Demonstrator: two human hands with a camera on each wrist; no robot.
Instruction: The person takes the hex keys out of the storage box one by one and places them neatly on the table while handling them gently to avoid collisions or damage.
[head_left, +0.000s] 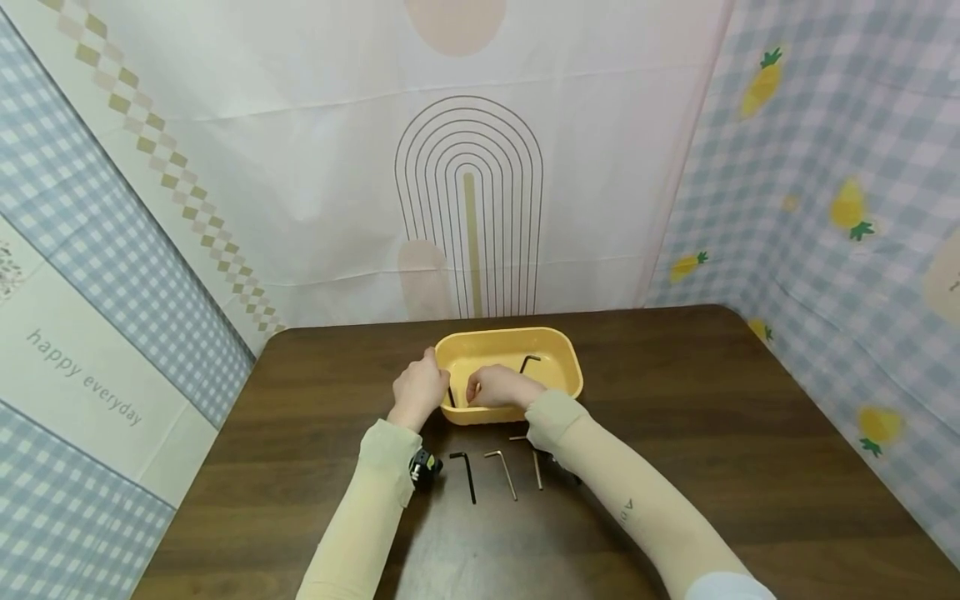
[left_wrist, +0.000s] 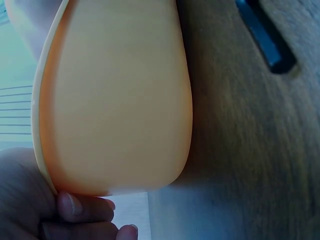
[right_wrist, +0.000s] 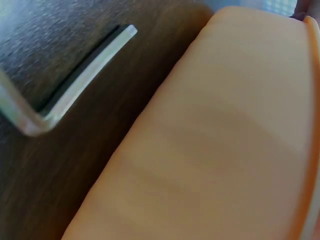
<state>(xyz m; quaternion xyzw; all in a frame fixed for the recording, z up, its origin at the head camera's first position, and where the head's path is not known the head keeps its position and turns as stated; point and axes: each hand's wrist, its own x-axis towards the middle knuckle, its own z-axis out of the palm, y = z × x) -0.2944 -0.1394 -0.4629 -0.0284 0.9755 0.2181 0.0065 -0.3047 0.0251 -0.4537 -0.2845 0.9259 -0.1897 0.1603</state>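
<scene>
A yellow plastic basin (head_left: 566, 367) stands on the table. My left hand (head_left: 420, 387) grips its left rim, and the left wrist view shows the fingers (left_wrist: 85, 207) bent around the wall. Over the front rim, my right hand (head_left: 502, 386) reaches inside with its fingers curled downward; I cannot tell whether they hold anything. One black hex key (head_left: 452, 397) leans inside at the left, between the hands. Another black hex key (head_left: 531, 359) rests farther back on the right. The right wrist view has the basin's outer wall (right_wrist: 210, 130) hiding the fingers.
In front of the basin lie a black hex key (head_left: 469, 479), a brass-coloured hex key (head_left: 507, 477) and a third, similar hex key (head_left: 537, 471) partly behind the right forearm. Patterned cloths (head_left: 330, 192) hang behind and beside the brown wooden table (head_left: 660, 375).
</scene>
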